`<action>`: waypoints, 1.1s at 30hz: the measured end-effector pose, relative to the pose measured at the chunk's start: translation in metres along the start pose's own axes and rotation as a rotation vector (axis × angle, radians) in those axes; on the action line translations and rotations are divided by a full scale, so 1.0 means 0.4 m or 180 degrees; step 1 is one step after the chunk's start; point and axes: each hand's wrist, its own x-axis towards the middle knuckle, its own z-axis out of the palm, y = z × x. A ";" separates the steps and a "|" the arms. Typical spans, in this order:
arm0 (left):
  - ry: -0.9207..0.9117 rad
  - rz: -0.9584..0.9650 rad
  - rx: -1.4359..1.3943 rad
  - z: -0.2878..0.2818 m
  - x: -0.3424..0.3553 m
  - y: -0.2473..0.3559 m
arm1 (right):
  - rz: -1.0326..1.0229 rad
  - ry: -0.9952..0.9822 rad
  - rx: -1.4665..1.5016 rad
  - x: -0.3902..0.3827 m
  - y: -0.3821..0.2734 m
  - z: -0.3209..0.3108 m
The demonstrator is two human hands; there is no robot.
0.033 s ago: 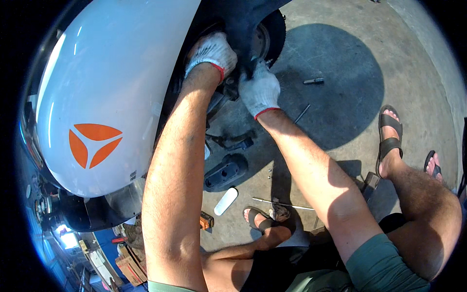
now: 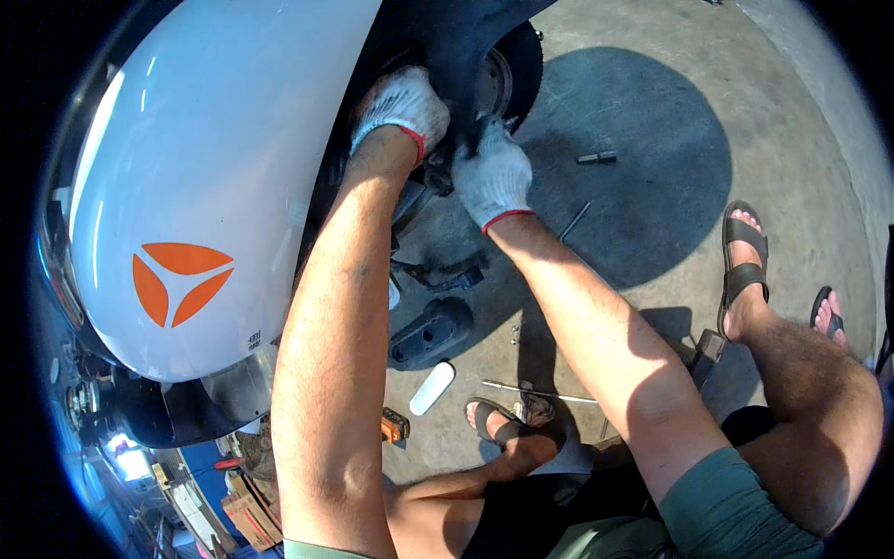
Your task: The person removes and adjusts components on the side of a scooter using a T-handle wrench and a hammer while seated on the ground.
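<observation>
My left hand (image 2: 399, 102), in a white knit glove with red cuff, reaches into the dark underside of a white vehicle body panel (image 2: 205, 140) with an orange emblem. Its fingers are curled, and what they grip is hidden. My right hand (image 2: 494, 177), gloved alike, is closed beside the wheel (image 2: 512, 70), low and to the right of my left hand; what it holds is in shadow. Dark mechanical parts (image 2: 438, 172) lie between both hands, under the panel.
On the concrete floor (image 2: 782, 121) lie a short metal tool (image 2: 596, 157), rods (image 2: 575, 220), a dark molded part (image 2: 430, 334), a white oblong piece (image 2: 431, 387) and an orange-black tool (image 2: 395, 425). Another person's foot (image 2: 829, 317) is at far right. Boxes (image 2: 250, 512) sit at lower left.
Both my hands have shifted very slightly, the right a little leftward and the left a little downward, with the view shifting slightly too. Their grips look the same.
</observation>
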 end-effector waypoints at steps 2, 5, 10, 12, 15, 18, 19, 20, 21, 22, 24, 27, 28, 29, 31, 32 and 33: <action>0.0257 -0.0037 0.0093 0.021 -0.003 -0.011 | 0.0145 -0.0008 0.0077 -0.008 -0.013 -0.008; -0.0065 0.0056 -0.0050 0.010 0.007 -0.012 | 0.0123 0.0143 0.0275 -0.002 -0.011 -0.013; -0.0096 -0.0071 0.0057 -0.002 0.001 0.000 | 0.0094 0.0105 0.0247 -0.001 -0.010 -0.022; -0.0088 -0.0059 0.0103 -0.003 -0.005 0.003 | 0.0127 0.0065 0.0245 0.001 -0.015 -0.030; -0.0032 -0.0097 0.0177 -0.005 -0.011 -0.002 | -0.0101 0.0053 0.0151 0.002 -0.015 -0.025; -0.0039 -0.0120 0.0156 -0.007 -0.007 0.008 | -0.0326 0.0227 0.0174 0.002 0.012 -0.012; -0.0079 -0.0120 0.0136 -0.005 -0.008 0.007 | -0.0375 0.0294 0.0220 0.001 0.011 -0.013; -0.0117 -0.0118 0.0116 -0.006 -0.009 0.006 | -0.0266 0.0160 0.0150 0.002 0.012 -0.015; -0.0111 -0.0095 0.0095 -0.004 -0.008 0.004 | -0.0158 0.0028 0.0078 0.003 0.013 -0.018; -0.0102 -0.0073 0.0073 -0.001 -0.006 0.001 | -0.0052 -0.0103 0.0005 0.003 0.011 -0.021; -0.0051 -0.0035 0.0091 0.003 -0.001 -0.004 | -0.0162 0.0018 0.0109 0.003 0.005 -0.026; -0.0045 -0.0056 0.0187 0.009 0.000 -0.010 | -0.0174 -0.0078 0.0122 0.003 -0.004 -0.024; -0.0068 -0.0065 0.0147 0.001 -0.004 -0.003 | -0.0173 -0.0124 0.0075 0.007 0.000 -0.026; -0.0091 -0.0077 0.0109 -0.007 -0.008 0.003 | -0.0218 -0.0072 0.0094 0.009 0.002 -0.027; -0.0211 -0.0151 0.0043 -0.021 -0.018 0.019 | -0.0304 0.0027 0.0139 0.011 0.006 -0.027; -0.0269 -0.0203 0.0015 -0.026 -0.023 0.020 | -0.0237 -0.0049 0.0207 0.009 0.005 -0.030; -0.0299 -0.0198 0.0032 -0.029 -0.025 0.020 | -0.0169 -0.0126 0.0276 0.006 0.006 -0.036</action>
